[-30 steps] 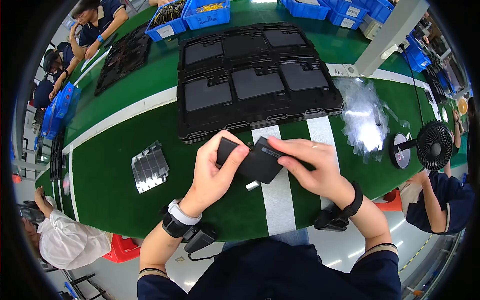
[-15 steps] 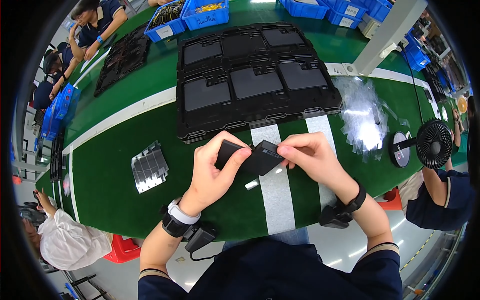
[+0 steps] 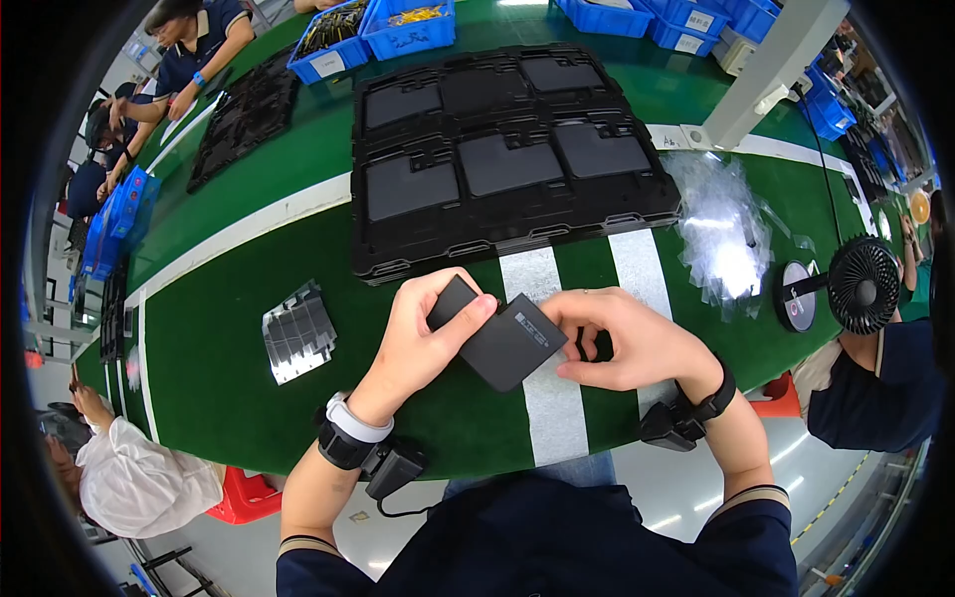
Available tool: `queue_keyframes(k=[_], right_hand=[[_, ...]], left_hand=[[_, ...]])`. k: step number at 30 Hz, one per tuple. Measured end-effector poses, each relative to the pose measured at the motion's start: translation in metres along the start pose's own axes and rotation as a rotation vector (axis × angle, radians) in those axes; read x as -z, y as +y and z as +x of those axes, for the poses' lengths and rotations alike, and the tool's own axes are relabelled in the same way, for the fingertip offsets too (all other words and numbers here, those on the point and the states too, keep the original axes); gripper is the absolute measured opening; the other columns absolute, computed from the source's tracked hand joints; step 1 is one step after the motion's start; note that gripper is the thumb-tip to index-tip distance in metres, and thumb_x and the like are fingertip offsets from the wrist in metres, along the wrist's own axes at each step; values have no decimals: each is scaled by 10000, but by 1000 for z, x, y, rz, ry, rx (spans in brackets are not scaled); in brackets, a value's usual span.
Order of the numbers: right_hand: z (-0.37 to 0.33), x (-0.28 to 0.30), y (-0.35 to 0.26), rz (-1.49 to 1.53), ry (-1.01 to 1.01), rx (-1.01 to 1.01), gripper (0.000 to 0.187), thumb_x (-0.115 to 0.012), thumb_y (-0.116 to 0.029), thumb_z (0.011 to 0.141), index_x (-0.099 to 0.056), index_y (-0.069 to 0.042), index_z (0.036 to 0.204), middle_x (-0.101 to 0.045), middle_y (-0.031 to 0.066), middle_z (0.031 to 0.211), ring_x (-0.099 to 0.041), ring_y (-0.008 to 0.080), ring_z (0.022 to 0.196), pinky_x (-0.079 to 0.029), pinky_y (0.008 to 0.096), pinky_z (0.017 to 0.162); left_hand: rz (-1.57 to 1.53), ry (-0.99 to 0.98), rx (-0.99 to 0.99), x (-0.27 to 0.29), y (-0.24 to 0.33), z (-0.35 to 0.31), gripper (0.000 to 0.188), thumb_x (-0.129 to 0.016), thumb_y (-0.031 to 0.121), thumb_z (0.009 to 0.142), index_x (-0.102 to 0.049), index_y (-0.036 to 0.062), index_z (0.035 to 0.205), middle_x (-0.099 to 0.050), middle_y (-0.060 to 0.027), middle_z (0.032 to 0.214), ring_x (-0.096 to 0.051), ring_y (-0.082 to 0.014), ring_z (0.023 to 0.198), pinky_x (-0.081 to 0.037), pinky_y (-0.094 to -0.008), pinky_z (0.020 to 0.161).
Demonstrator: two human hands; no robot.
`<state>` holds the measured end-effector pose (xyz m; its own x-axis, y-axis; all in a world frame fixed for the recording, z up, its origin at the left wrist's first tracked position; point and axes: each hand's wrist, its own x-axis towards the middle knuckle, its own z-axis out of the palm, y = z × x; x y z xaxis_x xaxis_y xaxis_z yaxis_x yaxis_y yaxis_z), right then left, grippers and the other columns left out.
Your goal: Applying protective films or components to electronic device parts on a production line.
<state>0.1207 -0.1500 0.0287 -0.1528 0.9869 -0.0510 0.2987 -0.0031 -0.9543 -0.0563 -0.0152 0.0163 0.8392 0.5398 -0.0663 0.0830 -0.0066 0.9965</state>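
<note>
A flat black pack (image 3: pixel 512 343), notched along its upper edge and looking like a battery, is tilted above the green mat. Its printed face is turned up. My left hand (image 3: pixel 423 328) grips its left part, thumb on top and fingers underneath. At the pack's right edge is my right hand (image 3: pixel 632 343), its fingers loosely curled and a gap showing between thumb and fingers. Whether its fingertips touch the edge is hard to see. Beyond my hands lies a black moulded tray (image 3: pixel 428 244) with similar dark flat packs (image 3: pixel 512 167) in its pockets.
Left of my hands lies a sheet of silvery strips (image 3: pixel 298 333). On the right are a heap of clear film pieces (image 3: pixel 721 234) and a small black fan (image 3: pixel 863 286). A pale post (image 3: pixel 771 75) rises behind them. Blue bins (image 3: pixel 410 35) line the back; other people sit around.
The pack has turned so its printed face shows more fully. My right thumb has left that face, and the right hand has shifted slightly right and down. My left hand keeps its hold.
</note>
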Motion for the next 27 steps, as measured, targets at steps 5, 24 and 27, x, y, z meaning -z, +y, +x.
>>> queue_keyframes(k=[5, 24, 27], right_hand=[[6, -8, 13, -114, 304, 257, 380, -643, 75, 614, -643, -60, 968, -565, 81, 1038, -568, 138, 722, -470, 237, 628], [-2, -1, 6, 168, 371, -95, 347, -477, -248, 933, -588, 35, 765, -573, 27, 616, -532, 43, 556, -411, 189, 498], [0, 2, 9, 148, 346, -66, 263, -508, -194, 914, -595, 40, 833, -599, 54, 677, -551, 52, 577, -415, 197, 487]], left_hand=[[-127, -251, 244, -6, -1, -1, 235, -591, 258, 872, -605, 40, 787, -560, 32, 646, -492, -13, 565, -383, -182, 459], [12, -156, -28, -7, 0, -3, 125, -570, 59, 866, -553, -56, 913, -617, -58, 739, -584, -80, 672, -463, -217, 612], [17, -132, -40, -9, -1, -2, 126, -569, 62, 867, -552, -54, 912, -621, -63, 749, -586, -83, 669, -462, -216, 605]])
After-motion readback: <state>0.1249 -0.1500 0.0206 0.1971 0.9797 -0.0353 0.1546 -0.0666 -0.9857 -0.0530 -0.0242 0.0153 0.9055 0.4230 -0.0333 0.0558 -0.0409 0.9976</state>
